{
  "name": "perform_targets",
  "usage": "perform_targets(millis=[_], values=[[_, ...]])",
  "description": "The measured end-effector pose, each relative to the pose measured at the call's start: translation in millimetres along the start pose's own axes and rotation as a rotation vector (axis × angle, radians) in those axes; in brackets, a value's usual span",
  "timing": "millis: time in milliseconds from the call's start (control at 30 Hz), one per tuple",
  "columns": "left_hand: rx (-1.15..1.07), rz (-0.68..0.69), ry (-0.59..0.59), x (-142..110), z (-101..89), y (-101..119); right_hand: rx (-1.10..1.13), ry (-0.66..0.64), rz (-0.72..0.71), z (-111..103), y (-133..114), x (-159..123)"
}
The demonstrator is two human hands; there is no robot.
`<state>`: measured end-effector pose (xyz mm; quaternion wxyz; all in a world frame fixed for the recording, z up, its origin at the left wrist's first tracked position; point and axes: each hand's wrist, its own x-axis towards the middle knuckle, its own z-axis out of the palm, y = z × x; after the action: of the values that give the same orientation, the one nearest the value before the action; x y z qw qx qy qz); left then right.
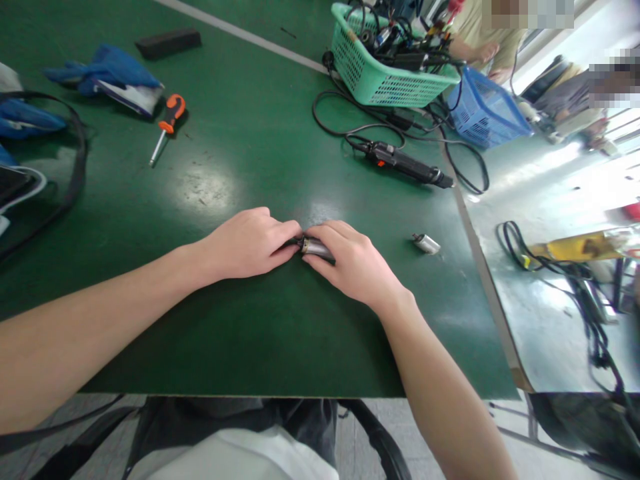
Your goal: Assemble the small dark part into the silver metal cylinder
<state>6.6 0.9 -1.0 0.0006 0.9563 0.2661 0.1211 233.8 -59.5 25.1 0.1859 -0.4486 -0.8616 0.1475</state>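
Both my hands meet at the middle of the green table [240,320], fingers closed around a small dark metal cylinder [315,247]. My left hand [247,241] pinches its left end. My right hand [350,261] wraps over its right part and hides most of it. A second small silver cylinder [426,243] lies loose on the table to the right of my right hand.
An orange-handled screwdriver [167,123] lies at the back left beside blue cloth [107,73]. A black electric screwdriver [407,165] with its cable lies at the back right, before a green basket [380,73] of cables and a blue basket [483,107]. Another person sits beyond.
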Motion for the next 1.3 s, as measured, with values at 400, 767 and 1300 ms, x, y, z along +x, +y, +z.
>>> perform_targets(millis=[400,767,1300], values=[[0.001,-0.003,-0.011,0.8,0.6,-0.5,-0.001,-0.013,0.012,-1.5,-1.3,0.0],[0.001,-0.005,-0.012,0.0,-1.7,0.8,0.008,-0.010,0.004,-0.9,-0.7,-0.2],[-0.012,-0.003,-0.007,0.7,-2.1,0.9,0.014,-0.020,0.021,-2.2,-1.3,0.4]])
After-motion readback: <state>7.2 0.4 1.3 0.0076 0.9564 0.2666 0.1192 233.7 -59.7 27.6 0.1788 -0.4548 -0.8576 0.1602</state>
